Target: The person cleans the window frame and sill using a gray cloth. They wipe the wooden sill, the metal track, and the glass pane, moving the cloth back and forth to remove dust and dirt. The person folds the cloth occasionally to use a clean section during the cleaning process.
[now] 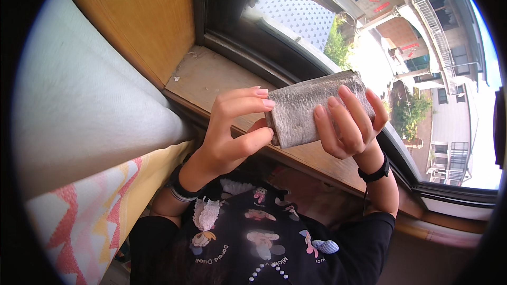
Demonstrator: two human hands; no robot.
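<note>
A folded grey cloth (297, 114), fuzzy and worn in texture, is held up above the wooden windowsill. My right hand (350, 122) grips its right part, with the fingers spread across the upper face. At the left end of the cloth, my left hand (237, 122) pinches the edge between thumb and fingers. Dark bands circle both wrists. The underside of the cloth and my right thumb are hidden.
The windowsill (210, 75) runs beneath the hands, bearing small white flecks. Beyond it is a dark-framed window (237, 55) with buildings outside. A pale curtain (91, 99) and a wooden panel (146, 16) stand at the left, above a patterned cloth (87, 213).
</note>
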